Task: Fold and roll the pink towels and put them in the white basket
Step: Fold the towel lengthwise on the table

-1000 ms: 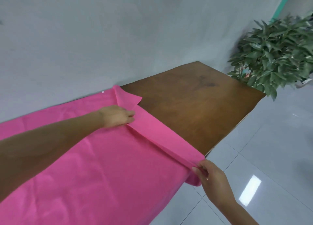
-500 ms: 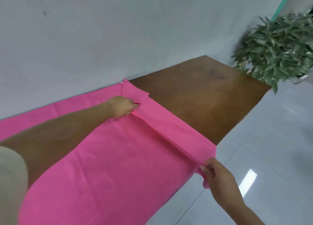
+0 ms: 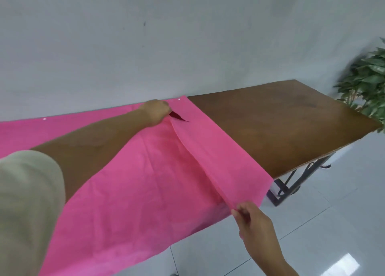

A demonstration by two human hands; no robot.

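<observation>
A large pink towel (image 3: pixel 129 180) lies spread over the left part of a brown wooden table (image 3: pixel 270 126), its near edge hanging over the table's front. A narrow strip along the towel's right side is folded over. My left hand (image 3: pixel 155 112) grips the far end of that fold near the wall. My right hand (image 3: pixel 253 221) pinches the near end of the fold, off the table's front edge. The fold runs taut between both hands. No white basket is in view.
A grey wall (image 3: pixel 166 36) runs right behind the table. A green potted plant (image 3: pixel 366 78) stands past the table's right end. Black folding table legs (image 3: pixel 291 186) show below the front edge, over a glossy white tiled floor (image 3: pixel 333 223).
The view has swung left and up. My left hand has slid toward the towel's far edge by the wall. The folded strip lies flatter and wider; my right hand still pinches its near end.
</observation>
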